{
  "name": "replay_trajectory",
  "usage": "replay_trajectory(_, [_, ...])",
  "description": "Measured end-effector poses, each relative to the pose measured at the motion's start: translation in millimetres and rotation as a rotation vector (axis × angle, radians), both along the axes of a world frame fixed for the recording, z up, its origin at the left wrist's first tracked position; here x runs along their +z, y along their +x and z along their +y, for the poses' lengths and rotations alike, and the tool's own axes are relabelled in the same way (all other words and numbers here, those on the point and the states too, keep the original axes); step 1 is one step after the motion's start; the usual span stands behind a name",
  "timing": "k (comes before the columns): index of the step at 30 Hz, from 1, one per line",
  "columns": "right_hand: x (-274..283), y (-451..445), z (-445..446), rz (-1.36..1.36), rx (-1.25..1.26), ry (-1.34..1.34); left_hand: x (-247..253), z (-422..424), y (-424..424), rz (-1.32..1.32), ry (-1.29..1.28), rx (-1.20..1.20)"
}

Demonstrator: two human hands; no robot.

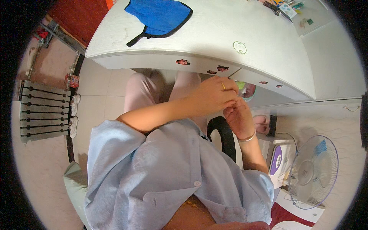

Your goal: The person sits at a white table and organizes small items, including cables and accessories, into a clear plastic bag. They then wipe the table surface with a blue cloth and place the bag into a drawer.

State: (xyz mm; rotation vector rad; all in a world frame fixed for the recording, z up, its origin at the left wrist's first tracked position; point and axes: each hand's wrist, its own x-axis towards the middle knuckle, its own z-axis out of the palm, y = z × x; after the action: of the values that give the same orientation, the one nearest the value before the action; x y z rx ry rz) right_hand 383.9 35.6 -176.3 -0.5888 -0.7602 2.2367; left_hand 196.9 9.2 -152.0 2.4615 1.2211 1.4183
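My left hand (pixel 220 91), with a gold-coloured ring, reaches across my body to the front edge of the white desk (pixel 207 34). My right hand (pixel 239 116), with a silver-coloured bangle at the wrist, meets it from the right. The fingertips of both hands touch and are bent inward. Whether something small is between them cannot be made out. A thin dark line runs over the desk front just above my left fingers. On the desk top, beyond my hands, lies a blue cloth piece (pixel 164 17) with black edging and a black strap.
What looks like a black-handled knife (pixel 271 8) lies at the desk's far right, beside a clear tray (pixel 317 26) with small items. A standing fan (pixel 306 172) is at the lower right. Pink slippers (pixel 261 123) are below the desk. White shoes (pixel 74 126) stand at the left.
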Motion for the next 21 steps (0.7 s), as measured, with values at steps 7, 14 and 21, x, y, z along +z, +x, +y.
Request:
replay_trajectory(7, [-55, 51, 65, -0.428, -0.267, 0.262, -41, 13, 36, -0.015, -0.275, -0.069])
replay_trajectory(14, [-211, 137, 228, -1.260, -0.233, 0.771, -65, 20, 39, 0.100, -0.385, -0.250])
replay_trajectory(21, [-273, 176, 348, -2.134, 0.160, 1.031, -67, 19, 35, 0.136, -0.485, -0.232])
